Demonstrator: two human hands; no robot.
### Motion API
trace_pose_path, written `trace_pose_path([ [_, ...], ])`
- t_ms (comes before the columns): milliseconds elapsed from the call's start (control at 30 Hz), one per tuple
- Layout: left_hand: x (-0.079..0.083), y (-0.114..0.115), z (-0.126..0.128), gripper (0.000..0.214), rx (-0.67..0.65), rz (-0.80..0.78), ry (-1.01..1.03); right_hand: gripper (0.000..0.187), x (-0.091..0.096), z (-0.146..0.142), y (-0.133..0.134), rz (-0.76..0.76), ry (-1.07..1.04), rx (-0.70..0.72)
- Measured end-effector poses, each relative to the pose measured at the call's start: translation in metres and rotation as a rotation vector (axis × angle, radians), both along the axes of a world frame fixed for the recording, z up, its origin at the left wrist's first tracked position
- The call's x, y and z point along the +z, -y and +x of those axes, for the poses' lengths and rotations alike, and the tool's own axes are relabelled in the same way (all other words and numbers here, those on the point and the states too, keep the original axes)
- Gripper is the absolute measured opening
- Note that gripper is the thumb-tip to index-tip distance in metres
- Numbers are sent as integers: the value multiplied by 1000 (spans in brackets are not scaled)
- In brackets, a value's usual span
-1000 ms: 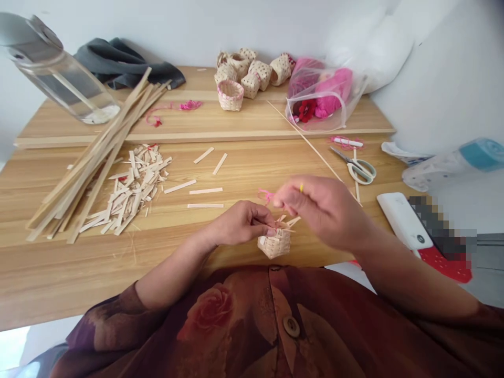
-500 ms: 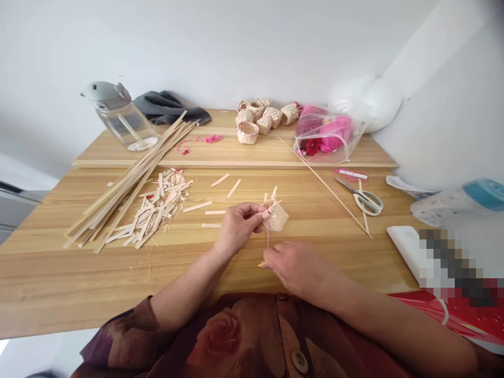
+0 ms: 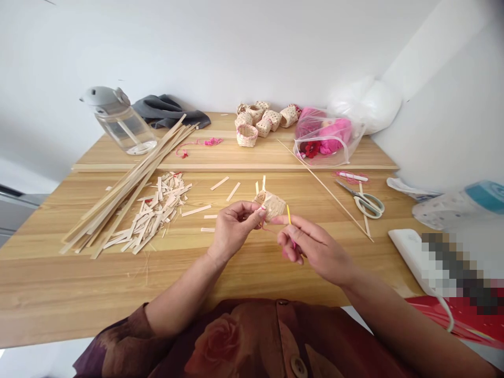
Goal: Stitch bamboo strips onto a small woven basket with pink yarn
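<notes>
My left hand (image 3: 234,231) grips a small unfinished woven basket (image 3: 270,206) of pale bamboo strips, whose loose strip ends stick up. My right hand (image 3: 311,248) is just right of the basket, its fingers pinching a thin yellow needle (image 3: 289,214) that stands upright. A pink thread (image 3: 268,228) runs from the basket's lower edge toward my right hand, though its full path is hard to follow. Several short cut strips (image 3: 208,211) lie on the table left of the basket.
A bundle of long bamboo strips (image 3: 129,189) and a pile of cut pieces (image 3: 155,212) lie left. Several finished baskets (image 3: 255,121) and a pink-filled plastic bag (image 3: 325,137) stand behind. Scissors (image 3: 364,202) and a long stick (image 3: 326,191) lie right.
My right hand has risen from near the table edge to beside the basket, with the yellow needle now upright. The basket has shifted slightly right and turned in my left hand.
</notes>
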State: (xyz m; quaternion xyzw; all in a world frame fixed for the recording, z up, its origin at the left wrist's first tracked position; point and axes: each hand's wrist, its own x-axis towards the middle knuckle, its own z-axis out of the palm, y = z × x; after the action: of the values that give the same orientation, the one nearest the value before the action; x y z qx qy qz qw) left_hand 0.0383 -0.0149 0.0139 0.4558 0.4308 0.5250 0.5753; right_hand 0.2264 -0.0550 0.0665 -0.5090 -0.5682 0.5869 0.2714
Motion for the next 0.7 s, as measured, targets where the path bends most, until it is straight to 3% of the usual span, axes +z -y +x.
trace_pose_path([
  [233,2,4,0,27,12,39,8,36,0,-10,2,-66,29,66],
  [500,-1,7,1,27,3,98,-20,36,-2,-16,-3,-103,-3,48],
  [700,0,14,2,19,84,262,-310,35,-5,-18,-2,-197,-93,-2],
])
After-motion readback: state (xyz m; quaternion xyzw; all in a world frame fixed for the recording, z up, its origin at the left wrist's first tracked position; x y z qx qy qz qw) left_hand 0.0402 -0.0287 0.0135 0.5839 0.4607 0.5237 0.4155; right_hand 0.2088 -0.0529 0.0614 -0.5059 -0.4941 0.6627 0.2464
